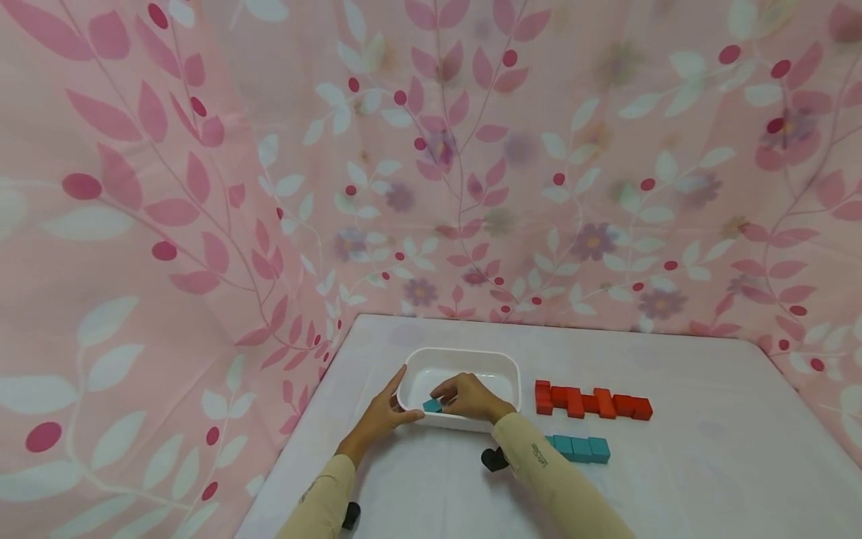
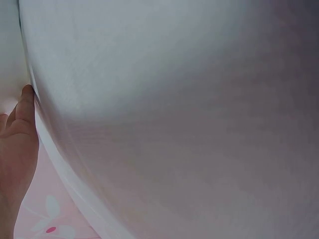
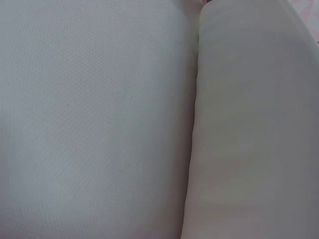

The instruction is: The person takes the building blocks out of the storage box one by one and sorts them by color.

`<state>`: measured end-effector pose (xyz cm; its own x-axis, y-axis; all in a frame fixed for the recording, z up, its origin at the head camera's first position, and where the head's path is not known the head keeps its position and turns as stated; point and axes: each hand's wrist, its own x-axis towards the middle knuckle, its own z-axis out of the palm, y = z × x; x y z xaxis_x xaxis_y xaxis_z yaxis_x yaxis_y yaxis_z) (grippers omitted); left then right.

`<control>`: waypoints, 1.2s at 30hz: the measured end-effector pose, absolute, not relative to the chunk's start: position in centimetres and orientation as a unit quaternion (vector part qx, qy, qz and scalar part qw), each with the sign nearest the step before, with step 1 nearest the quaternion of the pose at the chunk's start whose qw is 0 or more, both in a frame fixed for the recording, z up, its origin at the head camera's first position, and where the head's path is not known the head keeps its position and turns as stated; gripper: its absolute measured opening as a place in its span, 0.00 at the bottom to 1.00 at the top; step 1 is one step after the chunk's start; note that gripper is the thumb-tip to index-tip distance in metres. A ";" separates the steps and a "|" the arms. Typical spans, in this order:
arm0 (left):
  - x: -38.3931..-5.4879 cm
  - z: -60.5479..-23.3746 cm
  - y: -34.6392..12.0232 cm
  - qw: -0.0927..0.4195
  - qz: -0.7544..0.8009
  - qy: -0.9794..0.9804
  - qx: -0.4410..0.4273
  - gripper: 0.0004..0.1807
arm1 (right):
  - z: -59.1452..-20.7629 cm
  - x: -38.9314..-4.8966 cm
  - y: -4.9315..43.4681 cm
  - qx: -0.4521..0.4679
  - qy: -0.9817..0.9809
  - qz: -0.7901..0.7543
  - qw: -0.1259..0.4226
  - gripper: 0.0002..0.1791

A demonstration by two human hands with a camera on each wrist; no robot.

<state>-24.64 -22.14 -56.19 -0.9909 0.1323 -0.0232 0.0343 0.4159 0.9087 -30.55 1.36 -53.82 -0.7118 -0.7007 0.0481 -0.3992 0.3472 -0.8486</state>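
A white rounded tray (image 1: pixel 517 374) lies on the table in the head view. My left hand (image 1: pixel 378 418) rests against its left end, fingers straight along the outside and thumb by the front rim. Inside the tray's front left part, my right hand (image 1: pixel 471 398) pinches a small teal block (image 1: pixel 432 406) between thumb and fingers. Part of that block is hidden by the fingertips. The left wrist view catches only the edge of the left hand (image 2: pixel 20 139). No fingers show in the right wrist view, just pale cloth and a sleeve (image 3: pixel 249 124).
Right of the tray runs a row of red blocks (image 1: pixel 590 403), some set crosswise. Nearer, several teal blocks (image 1: pixel 581 449) stand in a line, its left end hidden by the right sleeve (image 1: pixel 545 464). Pink floral cloth (image 1: pixel 471 187) hangs behind and left of the white table (image 1: pixel 707 449).
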 end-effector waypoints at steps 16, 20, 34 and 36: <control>-23.1 -53.1 -21.6 0.054 0.547 0.832 0.080 0.57 | -53.8 -30.4 0.4 -0.345 0.806 -0.454 0.160 0.17; -23.8 -54.3 -21.8 0.048 0.546 0.833 0.077 0.58 | -53.8 -30.4 0.5 -0.343 0.804 -0.459 0.161 0.16; -24.6 -56.2 -22.2 0.045 0.544 0.836 0.061 0.55 | -53.9 -30.7 1.3 -0.321 0.820 -0.456 0.130 0.16; -24.7 -56.2 -22.2 0.047 0.543 0.836 0.059 0.55 | -53.7 -30.8 1.6 -0.322 0.820 -0.456 0.126 0.17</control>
<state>-24.66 -22.20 -56.24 -0.9886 0.1498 -0.0140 0.0481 0.4029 0.9140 -30.81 1.57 -53.73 -0.7608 -0.6432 0.0869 -0.4130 0.3764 -0.8293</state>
